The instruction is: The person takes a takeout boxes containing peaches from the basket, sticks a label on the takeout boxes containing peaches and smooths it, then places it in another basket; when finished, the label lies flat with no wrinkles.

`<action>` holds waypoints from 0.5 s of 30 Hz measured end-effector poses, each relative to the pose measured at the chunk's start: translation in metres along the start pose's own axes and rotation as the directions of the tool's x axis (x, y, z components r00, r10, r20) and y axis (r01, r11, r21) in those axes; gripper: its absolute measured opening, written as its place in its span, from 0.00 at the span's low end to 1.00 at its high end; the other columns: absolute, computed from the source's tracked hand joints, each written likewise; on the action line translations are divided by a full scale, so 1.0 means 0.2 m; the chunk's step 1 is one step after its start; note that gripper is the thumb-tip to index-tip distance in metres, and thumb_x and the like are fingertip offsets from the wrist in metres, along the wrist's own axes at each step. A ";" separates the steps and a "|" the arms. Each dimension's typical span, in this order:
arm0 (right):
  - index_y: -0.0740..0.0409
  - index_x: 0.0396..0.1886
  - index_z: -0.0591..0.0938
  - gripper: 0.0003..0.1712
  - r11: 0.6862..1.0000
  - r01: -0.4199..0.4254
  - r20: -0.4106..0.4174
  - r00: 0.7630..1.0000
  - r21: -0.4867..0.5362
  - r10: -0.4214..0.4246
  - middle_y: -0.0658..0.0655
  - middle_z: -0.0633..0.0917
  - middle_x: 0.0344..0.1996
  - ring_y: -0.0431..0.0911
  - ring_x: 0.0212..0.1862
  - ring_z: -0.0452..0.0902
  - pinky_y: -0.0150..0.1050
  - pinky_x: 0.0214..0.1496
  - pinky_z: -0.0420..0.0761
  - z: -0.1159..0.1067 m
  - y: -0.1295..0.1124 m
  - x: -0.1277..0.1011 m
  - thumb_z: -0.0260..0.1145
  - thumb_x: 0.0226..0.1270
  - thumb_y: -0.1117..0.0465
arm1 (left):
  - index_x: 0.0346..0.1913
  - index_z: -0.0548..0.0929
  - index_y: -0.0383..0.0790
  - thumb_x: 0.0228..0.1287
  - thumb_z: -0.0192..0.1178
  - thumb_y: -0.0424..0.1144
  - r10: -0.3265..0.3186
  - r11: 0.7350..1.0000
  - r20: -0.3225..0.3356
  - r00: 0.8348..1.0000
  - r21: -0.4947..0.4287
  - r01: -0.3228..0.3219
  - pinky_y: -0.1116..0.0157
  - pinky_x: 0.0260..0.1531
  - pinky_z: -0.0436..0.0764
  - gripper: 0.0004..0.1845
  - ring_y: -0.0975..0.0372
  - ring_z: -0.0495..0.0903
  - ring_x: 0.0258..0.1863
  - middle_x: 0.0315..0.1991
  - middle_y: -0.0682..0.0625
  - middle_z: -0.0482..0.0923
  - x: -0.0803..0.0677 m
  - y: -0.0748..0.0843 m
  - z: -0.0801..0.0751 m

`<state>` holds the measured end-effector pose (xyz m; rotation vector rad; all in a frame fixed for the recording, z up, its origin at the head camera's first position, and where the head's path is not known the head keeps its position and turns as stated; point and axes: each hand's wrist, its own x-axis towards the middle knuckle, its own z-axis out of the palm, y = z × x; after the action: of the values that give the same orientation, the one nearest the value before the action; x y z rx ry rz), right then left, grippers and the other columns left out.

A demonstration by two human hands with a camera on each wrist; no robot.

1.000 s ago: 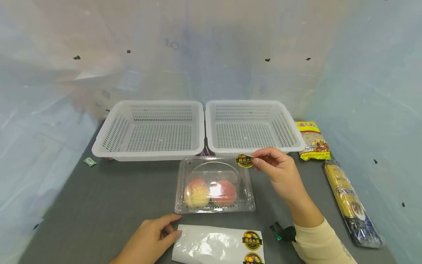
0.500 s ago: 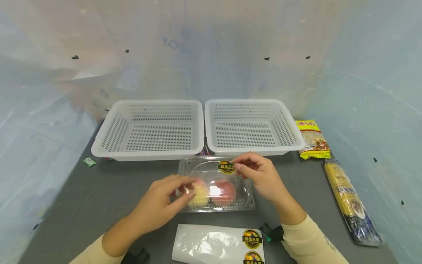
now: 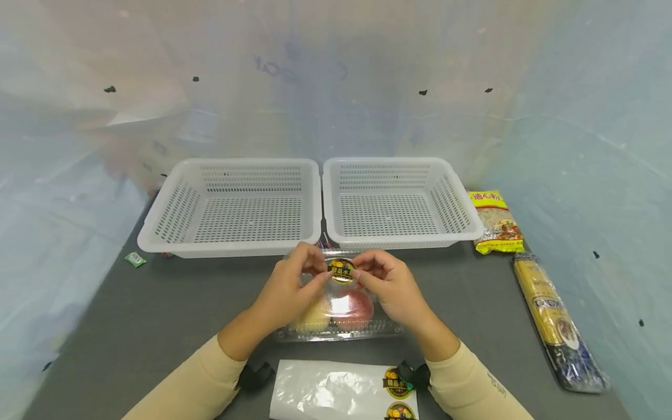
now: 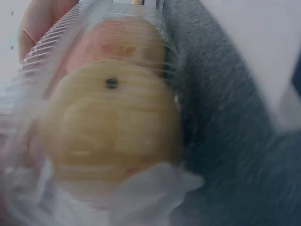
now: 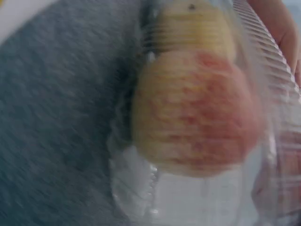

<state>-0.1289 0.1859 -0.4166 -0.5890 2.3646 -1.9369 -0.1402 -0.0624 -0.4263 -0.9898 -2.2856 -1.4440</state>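
Observation:
A clear plastic clamshell box (image 3: 341,336) lies on the grey table with two apples inside. One apple (image 4: 110,132) is mostly yellow and the other (image 5: 197,113) is streaked red; both wrist views see them through the ribbed plastic. Over the lid, a round black-and-gold fruit sticker (image 3: 341,270) is stretched between both hands. My right hand (image 3: 391,289) pinches its right edge between thumb and forefinger. At its left edge, my left hand (image 3: 289,289) pinches it the same way. The hands and forearms cover the box's sides in the head view.
Two white perforated baskets (image 3: 231,248) (image 3: 404,238) stand side by side behind the box. In front lies a white sticker sheet (image 3: 325,388) with more round labels. At right are a yellow pasta bag (image 3: 499,224) and a long noodle pack (image 3: 556,321); a small green packet (image 3: 135,259) lies left.
The right hand has carried the sticker leftward over the box's lid. The left hand has risen from beside the sheet to the sticker's left edge, where it now pinches.

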 end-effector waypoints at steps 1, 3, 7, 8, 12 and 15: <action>0.67 0.58 0.82 0.12 1.000 -0.004 -0.009 1.000 0.001 0.004 0.61 0.86 0.41 0.54 0.37 0.84 0.40 0.36 0.85 0.01 0.00 0.00 0.69 0.80 0.70 | 0.51 0.77 0.37 0.71 0.71 0.25 0.005 1.000 -0.006 1.000 0.001 -0.005 0.53 0.42 0.88 0.14 0.62 0.87 0.40 0.39 0.53 0.87 0.00 -0.01 0.01; 0.66 0.56 0.80 0.11 1.000 -0.002 -0.023 1.000 -0.008 0.002 0.60 0.85 0.40 0.53 0.36 0.83 0.38 0.34 0.83 0.02 0.01 -0.01 0.68 0.80 0.71 | 0.49 0.80 0.38 0.71 0.72 0.25 0.008 1.000 -0.011 1.000 -0.001 -0.008 0.54 0.40 0.88 0.12 0.63 0.86 0.39 0.39 0.55 0.86 -0.01 -0.02 0.02; 0.62 0.51 0.83 0.06 0.998 0.032 -0.021 0.999 -0.063 -0.033 0.58 0.84 0.38 0.52 0.35 0.82 0.36 0.31 0.79 0.03 0.02 0.00 0.69 0.79 0.71 | 0.51 0.88 0.38 0.71 0.72 0.26 0.021 1.000 -0.022 1.000 0.006 -0.021 0.57 0.34 0.85 0.10 0.63 0.84 0.39 0.40 0.55 0.87 -0.01 -0.03 0.03; 0.61 0.50 0.85 0.06 0.995 0.044 -0.021 0.999 -0.088 -0.046 0.57 0.85 0.38 0.52 0.36 0.81 0.36 0.32 0.78 0.03 0.02 0.00 0.69 0.79 0.70 | 0.51 0.89 0.38 0.71 0.72 0.26 0.025 1.000 -0.028 0.999 0.013 -0.024 0.58 0.34 0.85 0.10 0.63 0.84 0.39 0.40 0.55 0.87 -0.01 -0.03 0.04; 0.58 0.53 0.89 0.09 0.976 0.081 -0.016 0.996 -0.203 -0.086 0.52 0.87 0.40 0.48 0.39 0.82 0.37 0.37 0.82 0.04 0.03 0.01 0.71 0.78 0.69 | 0.50 0.91 0.36 0.66 0.75 0.26 0.031 0.996 -0.038 0.999 0.089 -0.027 0.59 0.36 0.83 0.11 0.64 0.84 0.36 0.38 0.55 0.87 -0.02 -0.03 0.05; 0.57 0.53 0.90 0.10 0.957 0.085 -0.012 0.996 -0.277 -0.092 0.50 0.87 0.41 0.45 0.40 0.82 0.38 0.40 0.84 0.05 0.04 0.00 0.72 0.77 0.69 | 0.49 0.93 0.39 0.65 0.77 0.29 0.010 0.985 -0.022 1.000 0.171 -0.006 0.57 0.40 0.78 0.11 0.66 0.81 0.34 0.35 0.58 0.87 -0.03 -0.02 0.06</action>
<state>-0.1288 0.1776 -0.4269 -0.6986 2.6925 -1.6624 -0.1368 -0.0561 -0.4375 -0.9246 -2.3402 -1.2250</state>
